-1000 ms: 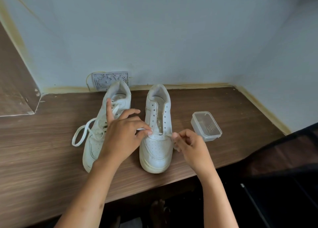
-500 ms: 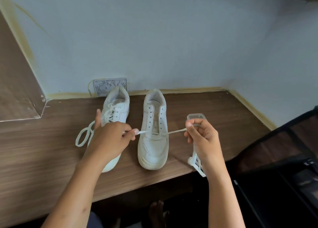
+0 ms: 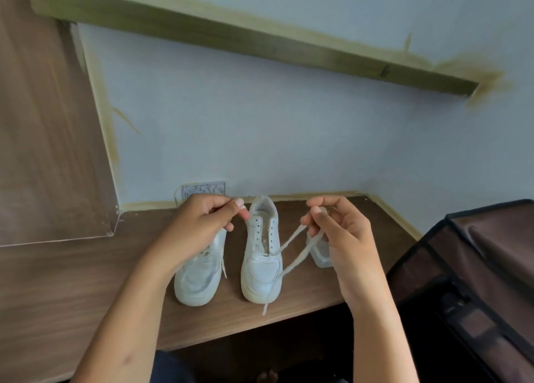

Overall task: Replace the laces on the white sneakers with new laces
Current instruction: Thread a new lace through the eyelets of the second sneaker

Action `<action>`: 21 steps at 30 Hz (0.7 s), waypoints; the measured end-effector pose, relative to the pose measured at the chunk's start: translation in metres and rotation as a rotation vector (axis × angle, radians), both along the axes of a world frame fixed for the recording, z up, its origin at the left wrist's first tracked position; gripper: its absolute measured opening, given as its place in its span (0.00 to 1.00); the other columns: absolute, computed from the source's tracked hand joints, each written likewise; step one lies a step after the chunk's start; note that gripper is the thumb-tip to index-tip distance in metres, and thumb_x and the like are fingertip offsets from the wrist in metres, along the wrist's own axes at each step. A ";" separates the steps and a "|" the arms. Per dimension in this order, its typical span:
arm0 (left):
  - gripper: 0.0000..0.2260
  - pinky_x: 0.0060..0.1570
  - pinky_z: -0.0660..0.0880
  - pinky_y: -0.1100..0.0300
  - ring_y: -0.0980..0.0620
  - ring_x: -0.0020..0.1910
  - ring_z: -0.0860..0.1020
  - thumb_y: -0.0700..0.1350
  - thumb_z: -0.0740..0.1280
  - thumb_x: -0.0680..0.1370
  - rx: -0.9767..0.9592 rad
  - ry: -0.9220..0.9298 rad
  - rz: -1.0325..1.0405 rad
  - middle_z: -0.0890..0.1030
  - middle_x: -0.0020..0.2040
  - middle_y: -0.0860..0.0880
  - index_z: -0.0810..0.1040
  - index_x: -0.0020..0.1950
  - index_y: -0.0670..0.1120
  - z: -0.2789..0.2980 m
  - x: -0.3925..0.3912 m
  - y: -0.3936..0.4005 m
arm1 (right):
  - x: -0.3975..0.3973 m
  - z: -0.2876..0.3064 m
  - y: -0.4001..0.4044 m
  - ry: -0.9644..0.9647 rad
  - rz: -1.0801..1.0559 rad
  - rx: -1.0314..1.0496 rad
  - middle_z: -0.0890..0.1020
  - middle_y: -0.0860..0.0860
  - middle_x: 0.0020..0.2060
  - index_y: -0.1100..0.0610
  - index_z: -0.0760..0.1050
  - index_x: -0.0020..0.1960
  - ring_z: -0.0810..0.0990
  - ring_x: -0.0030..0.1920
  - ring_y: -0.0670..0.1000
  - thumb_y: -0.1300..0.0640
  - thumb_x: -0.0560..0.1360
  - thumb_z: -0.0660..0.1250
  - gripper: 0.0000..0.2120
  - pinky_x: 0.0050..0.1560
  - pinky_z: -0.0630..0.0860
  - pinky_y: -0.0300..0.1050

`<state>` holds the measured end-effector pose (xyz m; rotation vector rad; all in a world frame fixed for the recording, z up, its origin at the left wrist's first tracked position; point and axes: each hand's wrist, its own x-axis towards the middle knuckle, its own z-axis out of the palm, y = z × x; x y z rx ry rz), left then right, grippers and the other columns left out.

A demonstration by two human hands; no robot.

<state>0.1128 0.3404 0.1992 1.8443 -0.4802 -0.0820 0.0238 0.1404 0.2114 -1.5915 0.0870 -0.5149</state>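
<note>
Both hands are holding the flat white lace point(image 3: 291, 239) above the unlaced white leather sneaker point(image 3: 261, 262) on the wooden counter point(image 3: 57, 290): right hand point(image 3: 341, 232) pinching its right strand, left hand point(image 3: 199, 226) apparently pinching the other end, nearer the heel.

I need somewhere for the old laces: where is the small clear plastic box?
In the head view, the small clear plastic box sits on the wooden desk, right of the right-hand white sneaker, partly hidden behind the right hand.

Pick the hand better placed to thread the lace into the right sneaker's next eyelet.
Right. The right hand pinches the lace running from the right sneaker, its loose end hanging free. The left hand pinches the other end, over the left sneaker.
</note>
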 end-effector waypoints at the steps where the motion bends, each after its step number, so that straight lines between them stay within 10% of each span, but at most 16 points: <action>1: 0.13 0.48 0.71 0.57 0.61 0.37 0.78 0.50 0.64 0.81 -0.019 -0.005 -0.009 0.84 0.42 0.46 0.86 0.42 0.52 0.009 -0.006 0.001 | -0.004 0.009 0.004 -0.011 0.004 0.001 0.83 0.51 0.35 0.59 0.78 0.51 0.76 0.35 0.46 0.64 0.81 0.63 0.05 0.41 0.74 0.37; 21: 0.10 0.43 0.71 0.69 0.62 0.38 0.77 0.51 0.64 0.81 -0.052 -0.156 -0.024 0.76 0.32 0.56 0.85 0.47 0.55 0.075 -0.069 0.011 | -0.063 0.076 0.032 -0.070 -0.051 -0.139 0.86 0.51 0.42 0.56 0.80 0.50 0.84 0.45 0.50 0.61 0.80 0.66 0.05 0.53 0.79 0.43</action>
